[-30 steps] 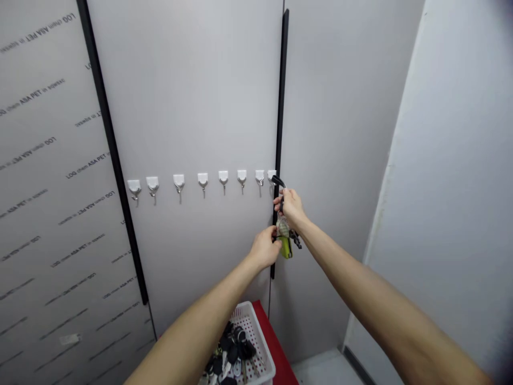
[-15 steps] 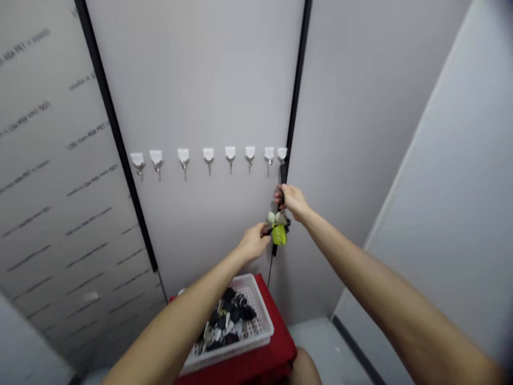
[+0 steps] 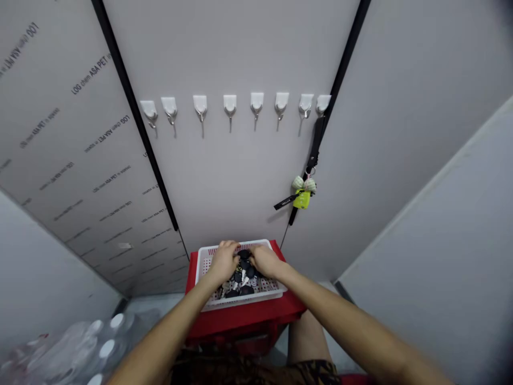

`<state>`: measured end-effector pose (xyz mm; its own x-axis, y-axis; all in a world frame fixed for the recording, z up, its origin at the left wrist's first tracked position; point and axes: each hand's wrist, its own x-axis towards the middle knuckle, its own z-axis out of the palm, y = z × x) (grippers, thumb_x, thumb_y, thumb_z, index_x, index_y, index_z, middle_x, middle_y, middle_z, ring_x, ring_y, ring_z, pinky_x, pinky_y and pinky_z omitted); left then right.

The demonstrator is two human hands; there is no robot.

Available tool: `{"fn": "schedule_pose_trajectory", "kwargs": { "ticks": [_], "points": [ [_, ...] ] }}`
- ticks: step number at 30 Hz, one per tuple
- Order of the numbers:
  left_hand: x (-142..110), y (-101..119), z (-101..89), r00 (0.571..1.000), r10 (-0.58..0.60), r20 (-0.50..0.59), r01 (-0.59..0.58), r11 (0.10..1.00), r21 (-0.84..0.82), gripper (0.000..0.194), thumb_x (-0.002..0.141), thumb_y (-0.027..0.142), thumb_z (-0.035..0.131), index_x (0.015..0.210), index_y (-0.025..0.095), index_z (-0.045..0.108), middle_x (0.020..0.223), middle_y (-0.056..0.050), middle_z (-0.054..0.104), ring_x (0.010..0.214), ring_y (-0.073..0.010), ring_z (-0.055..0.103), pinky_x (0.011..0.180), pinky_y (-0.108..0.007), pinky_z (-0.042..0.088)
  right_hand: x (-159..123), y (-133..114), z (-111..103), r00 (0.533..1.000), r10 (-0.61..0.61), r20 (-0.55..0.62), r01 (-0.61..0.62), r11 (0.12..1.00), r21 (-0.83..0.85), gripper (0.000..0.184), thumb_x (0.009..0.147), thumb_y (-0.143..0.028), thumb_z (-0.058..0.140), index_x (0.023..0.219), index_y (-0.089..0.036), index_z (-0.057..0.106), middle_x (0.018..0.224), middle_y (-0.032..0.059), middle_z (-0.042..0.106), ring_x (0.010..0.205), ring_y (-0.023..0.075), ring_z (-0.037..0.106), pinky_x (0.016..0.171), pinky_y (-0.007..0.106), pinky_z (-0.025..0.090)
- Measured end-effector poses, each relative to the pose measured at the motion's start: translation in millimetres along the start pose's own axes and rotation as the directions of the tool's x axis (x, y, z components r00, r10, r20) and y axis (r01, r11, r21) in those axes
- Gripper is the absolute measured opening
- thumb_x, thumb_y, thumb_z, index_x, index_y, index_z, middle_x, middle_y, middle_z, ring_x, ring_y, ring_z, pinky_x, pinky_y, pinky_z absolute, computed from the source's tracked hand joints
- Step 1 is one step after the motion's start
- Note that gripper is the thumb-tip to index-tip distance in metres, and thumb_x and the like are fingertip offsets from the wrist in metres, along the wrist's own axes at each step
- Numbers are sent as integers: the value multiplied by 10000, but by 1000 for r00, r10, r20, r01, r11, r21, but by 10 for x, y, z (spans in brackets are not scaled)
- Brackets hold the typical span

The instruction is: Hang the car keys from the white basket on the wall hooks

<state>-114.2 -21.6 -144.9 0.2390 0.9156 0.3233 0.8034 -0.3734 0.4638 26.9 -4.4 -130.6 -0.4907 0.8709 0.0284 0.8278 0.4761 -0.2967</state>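
**Left hand (image 3: pixel 225 260) and right hand (image 3: pixel 265 260) reaching into the keys (image 3: pixel 245 278) in the white basket (image 3: pixel 236 303)**

At the near left, clear bottles (image 3: pixel 116 326) with white caps are standing on the floor. Beyond them, a lettered panel (image 3: pixel 100 133) is running up to the left black strip (image 3: pixel 136 117).

To the right of that strip, a row of white hooks (image 3: pixel 257 99) is crossing the pale far panel (image 3: pixel 240 176). Below, the white basket is resting on a red stand (image 3: pixel 240 321) and holding the keys, many with black heads.

The left hand is coming over the left part of the basket, its fingers curling partly closed at the far side of the pile. The right hand is bending its fingers inward from the right, facing the left hand, with dark key heads lying between them. Whether either hand is gripping a key, I cannot tell, as the fingertips are partly hidden.

At the far right of the row, the last hook (image 3: pixel 323 101) is carrying a black strap (image 3: pixel 316 140), which is hanging down along the right black strip (image 3: pixel 348 51). From its ring, a pale bow (image 3: pixel 304 184), a yellow-green key case (image 3: pixel 302 200) and a black tag (image 3: pixel 284 202) are dangling, the tag pointing left.
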Motion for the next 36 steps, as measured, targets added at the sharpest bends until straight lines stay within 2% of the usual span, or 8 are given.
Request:
{"fn": "schedule_pose_trajectory", "kwargs": {
  "ticks": [4,9,14,16,20,27,32,36],
  "points": [
    [-73,-23,40,999,41,-33,-42,999,-25,308,610,73,420,896,150,503,980,-55,482,932,-153,378,840,-291,291,69,3,91,997,52,52,-53,999,6,190,599,-86,392,672,-87,567,720,123,585,705,180,511,605,247,351],
    [-74,18,23,998,-61,-23,51,947,-318,336,616,125,431,950,137,461,983,-69,486,935,-158,393,846,-313,279,37,57,-170,999,16,34,-23,970,241,120,625,-172,415,647,-131,525,571,4,542,514,74,458,479,168,326],
    [59,215,-83,963,-176,205,270,605,-749,305,639,154,407,937,98,439,852,-72,548,787,-125,489,743,-266,358,24,37,-457,998,62,19,-57,688,723,113,620,-244,428,608,-135,456,493,-41,452,406,40,367,412,169,309],
    [118,299,-156,956,-167,242,294,515,-805,273,634,184,431,894,107,461,823,-57,557,755,-121,493,715,-256,362,22,13,-552,997,78,14,-58,600,798,114,608,-250,443,600,-136,448,504,-40,462,405,37,373,410,170,315],
    [223,449,-316,960,-127,250,280,412,-867,289,599,225,489,872,131,476,848,-37,548,747,-114,480,650,-223,361,14,-47,-735,995,96,-32,-26,551,834,109,587,-237,477,581,-130,462,486,-43,469,398,32,378,399,166,303],
    [364,596,-502,958,-146,249,288,416,-862,225,600,291,488,739,116,517,632,7,516,581,-70,448,556,-191,340,-3,-61,-874,983,155,-94,14,455,891,121,579,-245,488,608,-129,468,489,-52,466,405,34,399,412,171,323],
    [469,655,-613,969,-175,176,238,451,-860,213,616,281,469,741,114,515,601,13,490,561,-63,441,531,-183,341,-10,28,-966,973,139,-184,75,564,822,124,585,-248,490,575,-124,481,466,-54,439,398,30,372,389,161,302],
    [731,815,-797,980,-197,1,114,565,-817,185,587,164,490,765,115,500,600,19,492,520,-55,439,494,-175,337,1,83,-1414,931,168,-325,153,627,764,112,590,-233,497,561,-125,484,451,-50,448,400,31,386,387,157,315]
  ]
}}
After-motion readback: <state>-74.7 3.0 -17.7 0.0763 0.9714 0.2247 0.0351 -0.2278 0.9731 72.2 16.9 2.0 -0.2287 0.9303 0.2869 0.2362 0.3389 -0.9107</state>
